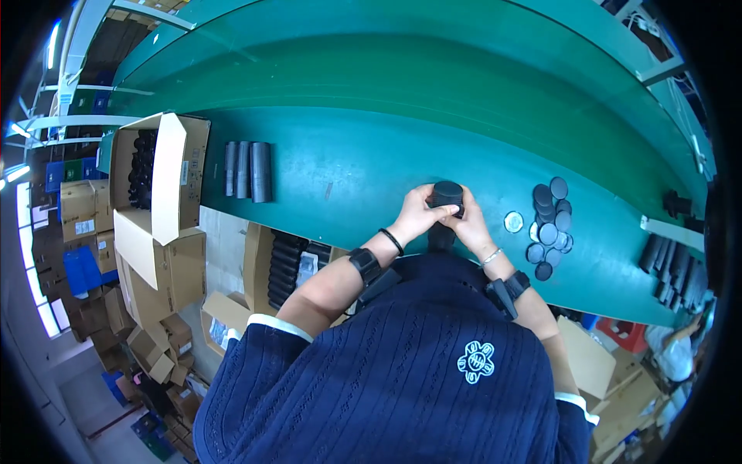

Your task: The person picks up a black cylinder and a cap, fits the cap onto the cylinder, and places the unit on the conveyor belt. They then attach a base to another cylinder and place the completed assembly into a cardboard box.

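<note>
Both hands are wrapped around one upright black cylinder [447, 203] at the near edge of the green conveyor belt [348, 162]. My left hand [417, 213] grips its left side and my right hand [464, 219] grips its right side, fingers over the round top cap. A pile of several dark round caps [549, 224] lies just right of my right hand, with a single silvery disc [513, 222] beside it. Each wrist carries a black band.
Three black tubes [249, 170] lie together on the belt to the left. An open cardboard box [158, 174] with black tubes stands at far left, more cartons below it. Further black tubes [671, 263] lie at right. A box of tubes [290, 267] sits under the belt edge.
</note>
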{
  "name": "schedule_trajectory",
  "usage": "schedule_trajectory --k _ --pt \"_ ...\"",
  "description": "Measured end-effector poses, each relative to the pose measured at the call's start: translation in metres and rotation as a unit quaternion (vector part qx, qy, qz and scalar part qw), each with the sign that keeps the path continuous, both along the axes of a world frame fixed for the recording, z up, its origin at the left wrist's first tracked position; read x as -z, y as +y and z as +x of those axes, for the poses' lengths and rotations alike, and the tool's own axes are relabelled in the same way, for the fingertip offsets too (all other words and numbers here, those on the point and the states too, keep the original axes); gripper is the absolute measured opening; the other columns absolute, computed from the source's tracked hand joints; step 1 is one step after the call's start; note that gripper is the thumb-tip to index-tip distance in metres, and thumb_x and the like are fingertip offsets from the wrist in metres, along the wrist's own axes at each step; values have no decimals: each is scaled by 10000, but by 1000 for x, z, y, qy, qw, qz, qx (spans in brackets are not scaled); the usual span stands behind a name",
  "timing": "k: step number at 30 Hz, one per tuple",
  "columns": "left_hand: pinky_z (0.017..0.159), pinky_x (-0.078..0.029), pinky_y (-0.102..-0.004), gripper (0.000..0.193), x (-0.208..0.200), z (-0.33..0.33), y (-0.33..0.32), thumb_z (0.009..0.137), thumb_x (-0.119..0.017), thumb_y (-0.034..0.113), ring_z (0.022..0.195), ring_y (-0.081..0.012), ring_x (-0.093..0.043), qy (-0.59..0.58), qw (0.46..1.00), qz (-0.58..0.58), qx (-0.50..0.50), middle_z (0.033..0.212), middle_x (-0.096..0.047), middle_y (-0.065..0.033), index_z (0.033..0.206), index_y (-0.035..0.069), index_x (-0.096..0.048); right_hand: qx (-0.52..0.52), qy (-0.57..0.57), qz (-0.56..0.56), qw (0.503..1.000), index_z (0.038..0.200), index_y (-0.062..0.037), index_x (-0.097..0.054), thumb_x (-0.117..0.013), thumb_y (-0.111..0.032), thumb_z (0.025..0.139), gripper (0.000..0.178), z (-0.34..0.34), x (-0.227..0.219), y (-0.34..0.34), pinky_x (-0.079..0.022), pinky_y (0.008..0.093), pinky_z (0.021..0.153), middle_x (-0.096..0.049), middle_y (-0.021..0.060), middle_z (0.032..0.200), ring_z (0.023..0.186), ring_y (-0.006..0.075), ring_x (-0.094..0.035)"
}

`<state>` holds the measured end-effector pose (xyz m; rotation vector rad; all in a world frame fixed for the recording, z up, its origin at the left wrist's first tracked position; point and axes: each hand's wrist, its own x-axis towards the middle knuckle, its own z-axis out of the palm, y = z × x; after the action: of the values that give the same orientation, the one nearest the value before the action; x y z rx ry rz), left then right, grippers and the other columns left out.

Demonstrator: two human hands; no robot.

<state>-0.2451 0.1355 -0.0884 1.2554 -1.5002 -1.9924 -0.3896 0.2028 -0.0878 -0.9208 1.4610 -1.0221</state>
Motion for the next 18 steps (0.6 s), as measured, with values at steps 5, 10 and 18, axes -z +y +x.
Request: schedule_trajectory --k 5,10,18 --pt "918 -495 -305 496 18 26 -21 809 -731 36 1066 -147 -596 160 972 129 113 1147 -639 -58 1271 22 -552 -40 -61 -30 997 1357 -50 -408 -769 -53 762 695 -2 1 12 -459 321 953 -545 89 1229 1129 177 -533" --pt "956 -476 -330 556 13 28 -21 797 -757 86 1072 -165 -590 157 968 140 138 1183 -622 -56 1300 23 -527 -80 -190 15 978 1472 -123 -325 -753 -69 796 801 -8 -2 11 -442 318 988 -459 65 1360 1213 185 -470" --pt "967 -463 -353 593 -2 32 -8 822 -754 140 1121 -180 -561 87 992 53 72 1207 -602 -74 1329 11 -476 -85 -124 8 989 1478 -101 -310 -785 -109 776 848 -16 -5 5 -399 342 1031 -482 79 1323 1244 211 -462"
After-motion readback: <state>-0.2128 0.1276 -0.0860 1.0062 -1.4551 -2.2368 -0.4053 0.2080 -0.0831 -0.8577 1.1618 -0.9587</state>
